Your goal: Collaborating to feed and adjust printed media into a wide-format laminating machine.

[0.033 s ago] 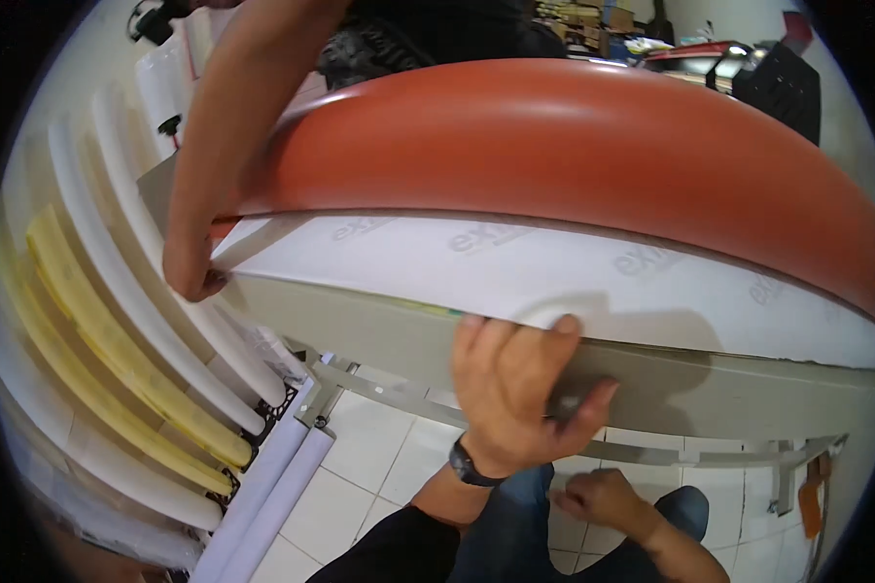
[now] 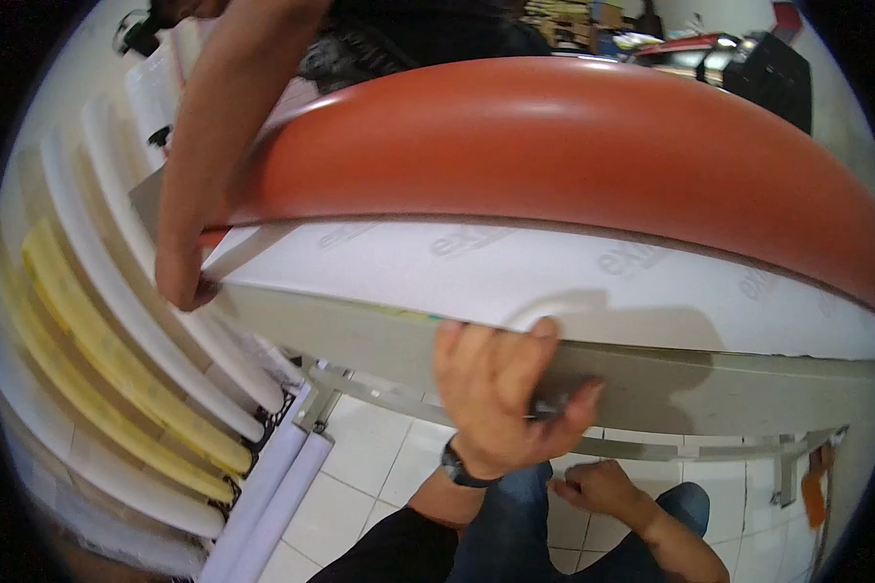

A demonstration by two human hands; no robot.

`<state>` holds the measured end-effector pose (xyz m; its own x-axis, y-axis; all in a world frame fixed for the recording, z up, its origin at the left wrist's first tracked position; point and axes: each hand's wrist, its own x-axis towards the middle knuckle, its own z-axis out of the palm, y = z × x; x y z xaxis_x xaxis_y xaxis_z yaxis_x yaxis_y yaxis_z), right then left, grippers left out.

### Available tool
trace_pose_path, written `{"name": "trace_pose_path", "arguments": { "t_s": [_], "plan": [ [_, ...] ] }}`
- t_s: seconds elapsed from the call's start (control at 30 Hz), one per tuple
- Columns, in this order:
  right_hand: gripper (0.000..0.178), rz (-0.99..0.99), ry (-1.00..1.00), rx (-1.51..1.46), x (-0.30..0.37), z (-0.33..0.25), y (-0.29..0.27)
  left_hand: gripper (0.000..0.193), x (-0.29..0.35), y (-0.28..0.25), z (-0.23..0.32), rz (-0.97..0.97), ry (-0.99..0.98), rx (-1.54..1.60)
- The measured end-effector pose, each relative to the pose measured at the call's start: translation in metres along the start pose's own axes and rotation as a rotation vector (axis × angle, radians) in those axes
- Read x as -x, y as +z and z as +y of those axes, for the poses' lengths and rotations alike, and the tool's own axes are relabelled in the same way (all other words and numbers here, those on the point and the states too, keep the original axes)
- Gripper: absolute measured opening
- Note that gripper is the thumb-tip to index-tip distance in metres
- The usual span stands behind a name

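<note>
My left hand (image 2: 496, 394), with a dark watch (image 2: 464, 466) on its wrist, is at the near edge of a white printed sheet (image 2: 535, 277). Its fingertips touch that edge. Between the thumb and curled fingers sits something dark and shiny that I cannot make out. Lower down, over my knees, my right hand (image 2: 603, 489) is curled closed and touches no part of the machine; nothing shows in it. Behind the sheet lies a big orange-red roller (image 2: 554, 136). At the sheet's left corner, another person's hand (image 2: 183, 282) grips the edge.
The machine's grey front panel (image 2: 710, 389) runs below the sheet, with a metal frame bar (image 2: 651, 447) beneath. To the left stand long white and yellow rolls (image 2: 107, 360). Two pale rolls (image 2: 282, 505) lie beside the tiled floor (image 2: 360, 442). An orange piece (image 2: 813, 500) hangs at right.
The view has shifted slightly, so the sheet, my left hand and the other person's hand appear a little further left. My left hand keeps its place on the sheet's edge; my right hand stays still.
</note>
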<state>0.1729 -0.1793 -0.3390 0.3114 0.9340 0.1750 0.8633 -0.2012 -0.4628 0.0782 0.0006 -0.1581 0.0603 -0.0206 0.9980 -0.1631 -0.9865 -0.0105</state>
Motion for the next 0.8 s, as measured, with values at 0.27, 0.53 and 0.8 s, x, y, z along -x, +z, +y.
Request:
{"name": "trace_pose_path", "arguments": {
  "t_s": [0.27,0.53,0.8],
  "plan": [
    [0.049,-0.536,0.492,0.086,0.027,0.133,0.083,0.073,0.019,-0.001,0.000,0.116,-0.143,-0.052],
    [0.059,-0.514,0.458,-0.184,0.028,0.116,0.077,0.068,0.016,0.012,-0.001,0.219,-0.128,-0.024],
    [0.055,-0.262,0.341,-0.162,0.038,0.133,0.072,0.064,0.012,0.013,-0.001,0.277,-0.166,-0.044]
  ]
}}
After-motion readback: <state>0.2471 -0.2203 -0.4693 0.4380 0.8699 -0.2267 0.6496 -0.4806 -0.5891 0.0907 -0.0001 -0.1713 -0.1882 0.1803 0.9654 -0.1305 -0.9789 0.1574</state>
